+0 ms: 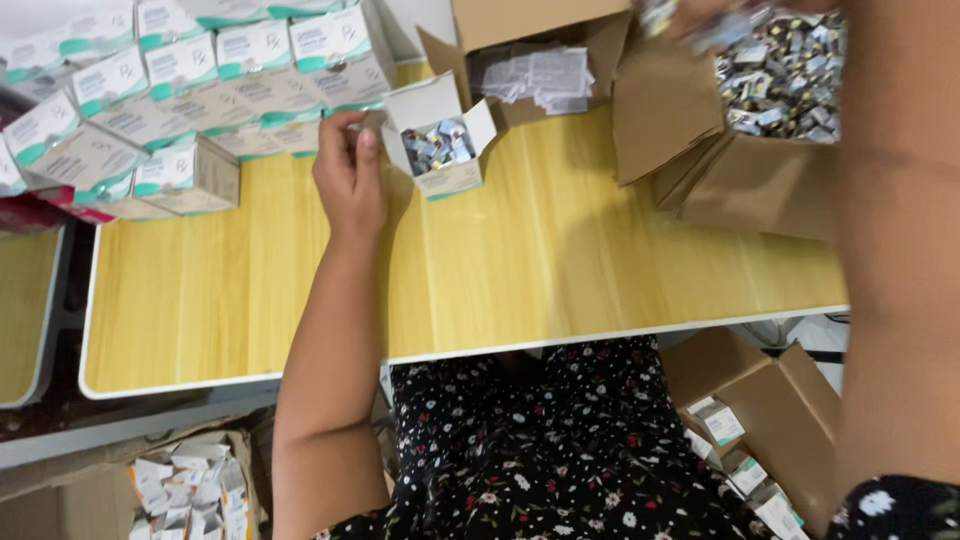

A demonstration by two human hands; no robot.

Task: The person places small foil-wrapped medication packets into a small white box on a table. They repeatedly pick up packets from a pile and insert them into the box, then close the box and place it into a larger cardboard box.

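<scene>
The left hand [348, 172] rests on the wooden table [560, 260] just to the left of a small open white carton [441, 148]. Its fingers are curled against the carton's left flap, pinching it lightly at the edge. The carton stands upright with its flaps spread, and small silver and blue packets [437, 143] lie loose inside it.

The right hand [700, 18] is far to the right of the carton and above it, at the top edge of the view over a big brown cardboard box [740, 180]. It is blurred and partly cut off; it seems to be closed on a few shiny packets, but I cannot tell for sure. That brown box is heaped with the same sort of silver packets [790, 75].

Behind the carton sits another brown box [520, 30] holding folded paper leaflets [545, 75]. To the left of the carton, closed white and green cartons [180, 100] are stacked in rows. Below the table, well under the carton, two more brown boxes stand on the floor, one at the left with flat cartons [190, 490] and one at the right [770, 410].
</scene>
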